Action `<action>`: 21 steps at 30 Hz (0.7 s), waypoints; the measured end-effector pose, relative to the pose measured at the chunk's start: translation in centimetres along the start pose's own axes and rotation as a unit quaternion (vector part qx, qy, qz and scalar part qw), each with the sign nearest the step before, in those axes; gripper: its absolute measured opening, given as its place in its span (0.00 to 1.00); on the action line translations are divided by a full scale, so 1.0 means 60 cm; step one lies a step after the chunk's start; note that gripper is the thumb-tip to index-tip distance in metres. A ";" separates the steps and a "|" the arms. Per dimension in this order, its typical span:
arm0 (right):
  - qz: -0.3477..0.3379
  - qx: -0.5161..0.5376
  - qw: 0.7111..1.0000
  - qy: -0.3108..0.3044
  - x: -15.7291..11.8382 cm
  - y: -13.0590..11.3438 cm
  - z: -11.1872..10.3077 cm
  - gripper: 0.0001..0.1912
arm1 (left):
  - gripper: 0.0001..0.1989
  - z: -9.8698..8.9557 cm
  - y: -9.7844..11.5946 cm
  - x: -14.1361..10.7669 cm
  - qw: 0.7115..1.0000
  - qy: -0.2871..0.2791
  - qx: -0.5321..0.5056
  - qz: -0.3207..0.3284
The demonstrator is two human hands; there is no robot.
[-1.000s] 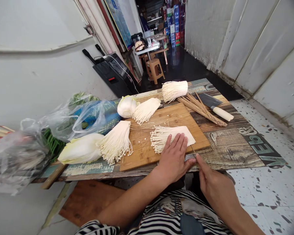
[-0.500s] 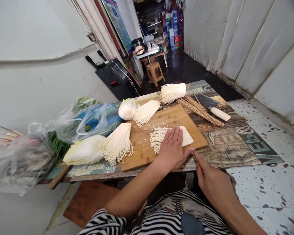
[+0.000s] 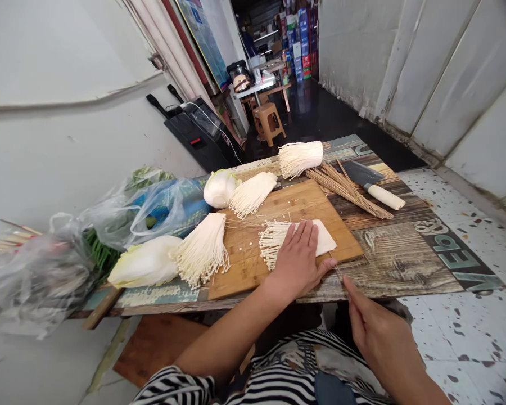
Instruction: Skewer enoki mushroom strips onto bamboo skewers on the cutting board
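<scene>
My left hand (image 3: pixel 297 253) lies flat on a bunch of enoki mushrooms (image 3: pixel 325 237), fingers stretched over it and pressing it to the wooden cutting board (image 3: pixel 240 270). The mushroom caps fan out to the left, and the pale base points right. In my right hand (image 3: pixel 375 318), just off the board's near edge, a thin bamboo skewer (image 3: pixel 337 271) is pinched. Its far end reaches toward the base near my left thumb; whether the tip is inside cannot be made out.
More enoki bunches (image 3: pixel 202 247) lie around the board, beside napa cabbage pieces (image 3: pixel 145 261). Loose skewers (image 3: pixel 349 191) and a cleaver (image 3: pixel 383 196) lie at the back right. Plastic bags (image 3: pixel 34 275) of vegetables crowd the left. Behind stands a brown stool (image 3: pixel 270 122).
My right hand has drawn slightly back and to the right, and more of the skewer shows between it and the mushrooms. My left hand stays on the bunch. The view has shifted a little.
</scene>
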State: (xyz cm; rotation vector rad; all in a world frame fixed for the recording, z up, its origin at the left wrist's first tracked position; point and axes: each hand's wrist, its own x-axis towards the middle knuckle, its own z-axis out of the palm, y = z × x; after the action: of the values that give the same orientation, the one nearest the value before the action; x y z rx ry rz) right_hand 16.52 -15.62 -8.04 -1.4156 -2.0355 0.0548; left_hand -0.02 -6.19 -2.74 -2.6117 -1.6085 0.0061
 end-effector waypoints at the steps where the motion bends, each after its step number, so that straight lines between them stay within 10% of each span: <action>1: -0.002 -0.003 1.000 -0.001 0.000 0.000 0.000 0.23 | 0.39 0.000 0.000 0.000 1.000 -0.003 -0.004 0.000; 21: -0.039 -0.145 0.989 0.009 0.043 -0.016 0.007 0.18 | 0.40 0.004 -0.005 0.002 1.000 0.000 -0.025 0.002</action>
State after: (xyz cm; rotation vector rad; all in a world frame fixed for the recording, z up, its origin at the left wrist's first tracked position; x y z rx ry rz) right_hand 14.98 -13.65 -6.79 -1.4991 -2.1465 -0.2982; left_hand -0.26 -5.96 -2.93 -2.6528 -1.6249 -0.0339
